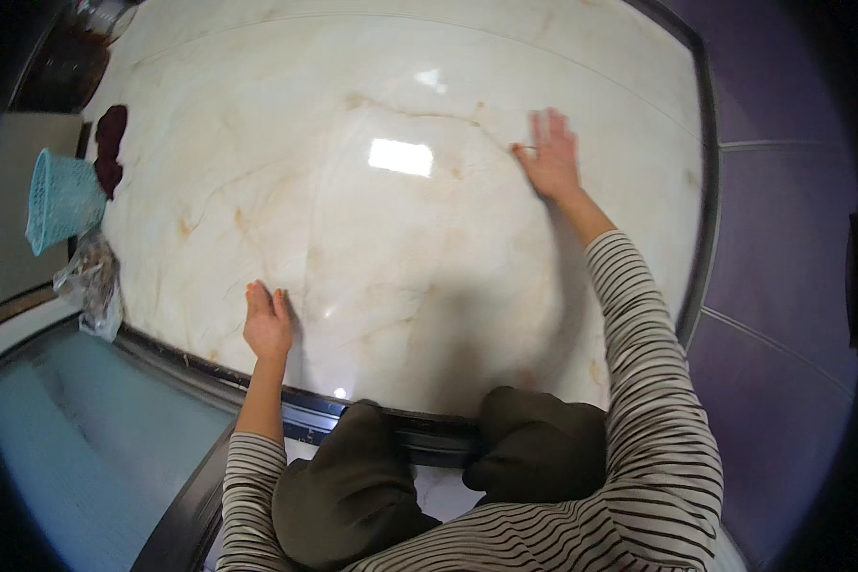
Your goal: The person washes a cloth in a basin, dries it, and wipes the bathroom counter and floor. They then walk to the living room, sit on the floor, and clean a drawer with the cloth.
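Observation:
Both of my forearms, in striped sleeves, reach over a glossy marble-patterned floor [400,236]. On the right, my right hand [552,157] is held palm down with its fingers spread and nothing in it. Whether it touches the surface, I cannot tell. My left hand [268,322] is over the near left part of the floor, turned on its side, thumb and fingers apart, also holding nothing. My knees, in dark trousers [543,443], are at the near edge beside a black sill.
At the left edge stand a light-blue plastic basket [71,196], a dark maroon cloth [111,150] and a clear plastic bag [96,282] with something in it. A dark container [64,64] is at the top left. Purple panels [779,229] rise on the right; a bluish panel [107,415] lies lower left.

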### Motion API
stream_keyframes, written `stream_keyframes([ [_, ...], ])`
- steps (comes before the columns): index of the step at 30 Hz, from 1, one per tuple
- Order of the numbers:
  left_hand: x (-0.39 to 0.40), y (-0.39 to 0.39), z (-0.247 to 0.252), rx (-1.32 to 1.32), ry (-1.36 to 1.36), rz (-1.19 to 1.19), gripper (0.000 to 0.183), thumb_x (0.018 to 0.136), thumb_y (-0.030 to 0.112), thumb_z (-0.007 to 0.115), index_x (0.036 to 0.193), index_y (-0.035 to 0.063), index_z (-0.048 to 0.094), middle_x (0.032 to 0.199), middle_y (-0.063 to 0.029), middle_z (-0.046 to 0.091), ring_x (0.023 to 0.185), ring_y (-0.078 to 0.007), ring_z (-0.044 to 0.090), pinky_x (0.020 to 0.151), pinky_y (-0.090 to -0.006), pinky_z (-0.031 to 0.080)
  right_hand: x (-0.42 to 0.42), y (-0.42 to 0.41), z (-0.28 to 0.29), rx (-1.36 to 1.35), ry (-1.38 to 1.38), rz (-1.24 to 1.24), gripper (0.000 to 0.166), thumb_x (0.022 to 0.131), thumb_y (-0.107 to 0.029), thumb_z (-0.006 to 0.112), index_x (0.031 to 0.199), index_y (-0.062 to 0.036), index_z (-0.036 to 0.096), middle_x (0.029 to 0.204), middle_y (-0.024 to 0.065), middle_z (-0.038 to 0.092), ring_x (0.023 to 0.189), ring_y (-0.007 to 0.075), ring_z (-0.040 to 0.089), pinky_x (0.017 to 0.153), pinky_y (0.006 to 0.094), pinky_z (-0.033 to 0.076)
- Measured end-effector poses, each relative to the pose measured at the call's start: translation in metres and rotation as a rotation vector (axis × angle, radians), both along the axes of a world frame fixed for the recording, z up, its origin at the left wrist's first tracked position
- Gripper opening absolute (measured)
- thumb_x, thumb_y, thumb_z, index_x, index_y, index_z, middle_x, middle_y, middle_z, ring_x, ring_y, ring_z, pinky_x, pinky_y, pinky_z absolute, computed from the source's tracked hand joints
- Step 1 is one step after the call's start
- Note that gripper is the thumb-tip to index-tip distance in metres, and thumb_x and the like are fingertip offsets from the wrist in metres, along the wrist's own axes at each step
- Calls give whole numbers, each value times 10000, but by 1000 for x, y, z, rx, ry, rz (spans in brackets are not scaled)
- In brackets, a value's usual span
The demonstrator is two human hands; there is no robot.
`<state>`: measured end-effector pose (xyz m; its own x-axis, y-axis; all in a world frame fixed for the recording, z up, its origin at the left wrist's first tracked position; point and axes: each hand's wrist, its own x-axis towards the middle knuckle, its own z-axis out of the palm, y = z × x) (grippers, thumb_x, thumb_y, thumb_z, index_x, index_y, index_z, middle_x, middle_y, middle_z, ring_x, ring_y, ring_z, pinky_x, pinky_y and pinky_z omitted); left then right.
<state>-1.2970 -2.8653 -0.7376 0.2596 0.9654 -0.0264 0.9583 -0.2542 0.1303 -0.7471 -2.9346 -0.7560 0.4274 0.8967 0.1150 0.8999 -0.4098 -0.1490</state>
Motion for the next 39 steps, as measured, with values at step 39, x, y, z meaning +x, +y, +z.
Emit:
stream_keyframes([
  [39,268,20,5,-110,188,-526,590,949,343,509,1350,-67,374,1369,-374,326,1300,-456,338,1063,-426,338,-110,-184,9,71,513,36,875,793,-591,602,1431,-54,335,1521,174,239,1420,349,163,1141,513,115],
])
